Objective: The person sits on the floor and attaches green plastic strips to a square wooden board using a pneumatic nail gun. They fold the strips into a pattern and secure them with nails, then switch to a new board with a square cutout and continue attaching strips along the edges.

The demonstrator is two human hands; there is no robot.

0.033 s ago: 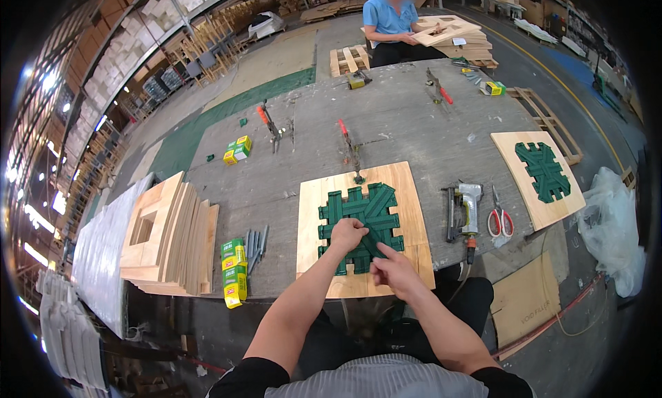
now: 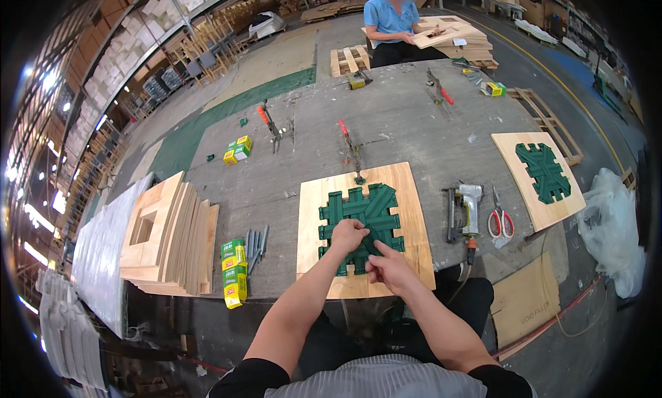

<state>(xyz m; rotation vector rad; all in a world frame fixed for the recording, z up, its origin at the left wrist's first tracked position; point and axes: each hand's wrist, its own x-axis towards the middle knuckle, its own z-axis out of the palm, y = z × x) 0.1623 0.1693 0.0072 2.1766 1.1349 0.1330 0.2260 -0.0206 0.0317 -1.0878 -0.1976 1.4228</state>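
Observation:
In front of me a square wooden panel (image 2: 414,226) lies on the grey table. Dark green webbing straps (image 2: 376,205) criss-cross its middle, their short ends sticking out around the edge. My left hand (image 2: 349,235) is closed over the centre of the straps, its fingertips pinching a diagonal strap. Just to the lower right, my right hand (image 2: 392,267) has its index finger along that same strap and its other fingers curled at the strap's lower part. My own fingers partly cover the strap.
A pneumatic staple gun (image 2: 471,208) and red-handled scissors (image 2: 500,222) lie to the right, beside another strapped panel (image 2: 507,160). Wooden frames (image 2: 155,243) are stacked left, near yellow-green boxes (image 2: 234,274) and staple strips (image 2: 256,246). Toggle clamps (image 2: 352,150) stand behind. A person (image 2: 392,17) sits across.
My right hand has shifted slightly left along the strap, closer to my left hand. The left hand stays in place.

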